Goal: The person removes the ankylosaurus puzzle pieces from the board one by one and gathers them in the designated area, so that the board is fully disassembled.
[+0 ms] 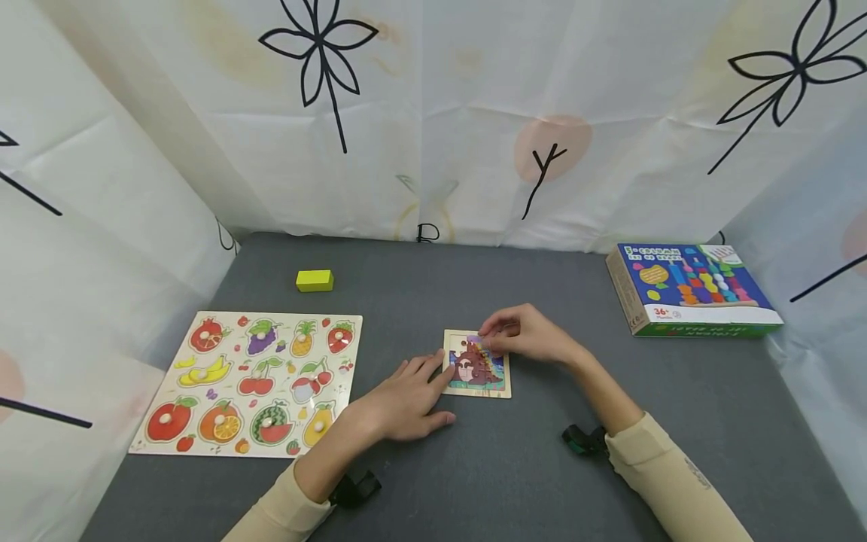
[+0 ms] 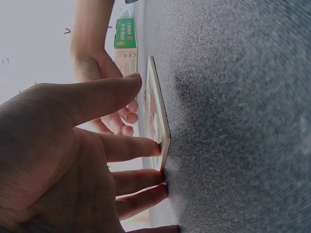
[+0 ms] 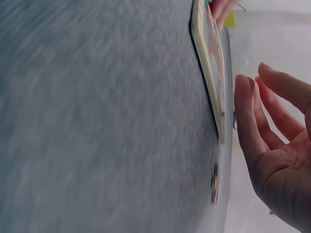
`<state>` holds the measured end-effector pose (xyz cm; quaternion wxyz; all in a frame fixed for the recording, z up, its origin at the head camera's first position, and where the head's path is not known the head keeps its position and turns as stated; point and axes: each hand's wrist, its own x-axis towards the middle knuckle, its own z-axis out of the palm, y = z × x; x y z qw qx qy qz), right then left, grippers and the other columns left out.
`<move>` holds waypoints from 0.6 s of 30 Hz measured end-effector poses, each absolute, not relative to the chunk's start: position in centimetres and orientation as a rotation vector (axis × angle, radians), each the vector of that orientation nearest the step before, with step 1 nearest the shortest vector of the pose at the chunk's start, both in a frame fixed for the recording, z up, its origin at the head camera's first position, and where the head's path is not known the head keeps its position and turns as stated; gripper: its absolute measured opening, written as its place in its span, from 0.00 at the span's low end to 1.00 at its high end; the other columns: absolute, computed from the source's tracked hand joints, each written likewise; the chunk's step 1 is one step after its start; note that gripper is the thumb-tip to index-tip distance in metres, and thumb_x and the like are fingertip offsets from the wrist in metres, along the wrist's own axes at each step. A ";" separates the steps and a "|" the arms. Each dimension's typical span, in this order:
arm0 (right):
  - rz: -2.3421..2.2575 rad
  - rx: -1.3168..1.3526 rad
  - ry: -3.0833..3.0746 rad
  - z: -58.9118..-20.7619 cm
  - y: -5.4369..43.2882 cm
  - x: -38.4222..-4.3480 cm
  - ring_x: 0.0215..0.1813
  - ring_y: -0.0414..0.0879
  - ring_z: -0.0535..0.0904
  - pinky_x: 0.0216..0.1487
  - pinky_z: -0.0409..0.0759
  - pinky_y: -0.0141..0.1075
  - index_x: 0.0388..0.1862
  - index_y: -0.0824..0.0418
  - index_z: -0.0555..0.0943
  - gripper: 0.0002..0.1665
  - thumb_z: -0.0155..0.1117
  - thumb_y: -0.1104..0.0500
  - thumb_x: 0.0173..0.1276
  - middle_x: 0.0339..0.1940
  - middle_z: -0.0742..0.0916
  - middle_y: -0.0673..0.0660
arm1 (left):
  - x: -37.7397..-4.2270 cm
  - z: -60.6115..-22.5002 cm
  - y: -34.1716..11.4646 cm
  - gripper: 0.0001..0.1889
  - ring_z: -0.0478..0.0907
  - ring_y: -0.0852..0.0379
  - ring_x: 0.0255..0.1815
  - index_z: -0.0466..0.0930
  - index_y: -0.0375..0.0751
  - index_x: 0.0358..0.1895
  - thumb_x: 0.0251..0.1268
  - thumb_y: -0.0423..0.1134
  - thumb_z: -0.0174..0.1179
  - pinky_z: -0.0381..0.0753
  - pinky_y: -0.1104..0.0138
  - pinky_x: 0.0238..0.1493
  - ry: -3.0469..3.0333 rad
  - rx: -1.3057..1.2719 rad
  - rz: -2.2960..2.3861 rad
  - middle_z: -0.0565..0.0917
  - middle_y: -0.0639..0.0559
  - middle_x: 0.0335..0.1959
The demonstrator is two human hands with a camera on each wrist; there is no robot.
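A small square wooden picture puzzle (image 1: 474, 369), with a brown, spiky-backed animal in a light frame, lies on the grey table. My left hand (image 1: 409, 399) rests beside it with fingers extended. In the left wrist view, its fingertips (image 2: 154, 147) touch the puzzle's rim. My right hand (image 1: 528, 333) is over the puzzle's upper right corner, its fingers loosely bent. Seen from the right wrist, thumb and fingertips (image 3: 244, 90) are close together above the board, with nothing showing between them. A small flat piece (image 3: 216, 184) lies past the board in that view.
A fruit knob puzzle board (image 1: 233, 384) lies to the left, near my left forearm. Behind it sits a yellow block (image 1: 314, 281). At the back right is a blue and green toy box (image 1: 698, 290). White patterned cloth (image 1: 460, 173) surrounds the table.
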<state>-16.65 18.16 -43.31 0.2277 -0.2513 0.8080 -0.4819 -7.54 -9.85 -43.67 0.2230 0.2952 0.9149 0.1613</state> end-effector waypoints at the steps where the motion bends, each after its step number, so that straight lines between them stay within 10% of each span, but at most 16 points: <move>1: -1.307 -0.710 2.237 -43.4 17.8 -16.7 0.40 0.46 0.91 0.42 0.89 0.35 0.54 0.69 0.88 0.12 0.70 0.64 0.77 0.45 0.93 0.66 | -7.5 -43.7 -9.9 0.41 0.56 0.40 0.90 0.60 0.46 0.88 0.81 0.61 0.59 0.58 0.36 0.87 2.525 0.814 0.445 0.53 0.43 0.92; 18: -1.106 -0.677 2.287 -43.9 14.5 -18.0 0.27 0.40 0.85 0.33 0.86 0.34 0.50 0.67 0.91 0.09 0.71 0.64 0.76 0.29 0.89 0.57 | -7.6 -44.1 -9.8 0.42 0.56 0.40 0.90 0.58 0.46 0.88 0.81 0.61 0.59 0.59 0.34 0.86 2.528 0.831 0.449 0.51 0.42 0.92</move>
